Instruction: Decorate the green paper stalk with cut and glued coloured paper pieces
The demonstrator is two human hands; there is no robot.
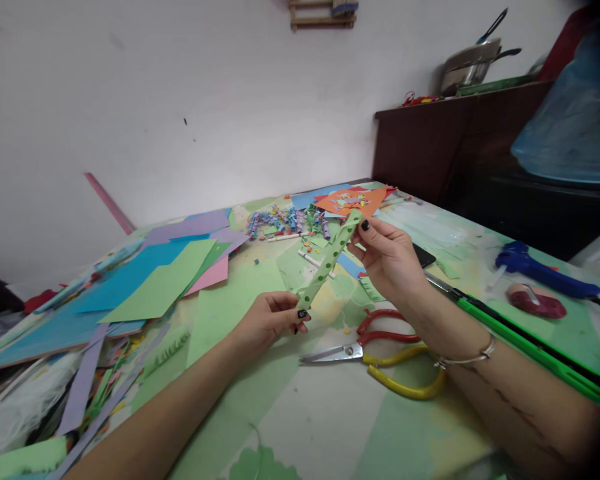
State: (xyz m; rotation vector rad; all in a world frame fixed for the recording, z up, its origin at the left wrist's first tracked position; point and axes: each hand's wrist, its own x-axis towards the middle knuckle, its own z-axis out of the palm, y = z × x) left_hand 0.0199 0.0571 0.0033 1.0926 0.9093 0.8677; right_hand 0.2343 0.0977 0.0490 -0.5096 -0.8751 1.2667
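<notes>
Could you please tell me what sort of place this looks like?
Probably a home craft corner: coloured paper and scissors lie on the table, and a metal pan sits nearby.

hands ×2: left hand (269, 318) 7 o'clock, right hand (387, 253) 3 o'clock | dotted green strip (330, 261) ×1, dial centre | scissors (353, 351) ×1, 5 o'clock | white sticks (308, 259) ×2 | blue glue gun (545, 270) ×1, 3 o'clock | long green tool (520, 343) ×1, 4 o'clock | pink ruler (109, 203) ×1, 9 o'clock | curled pieces (293, 219), too jumbled to count
</notes>
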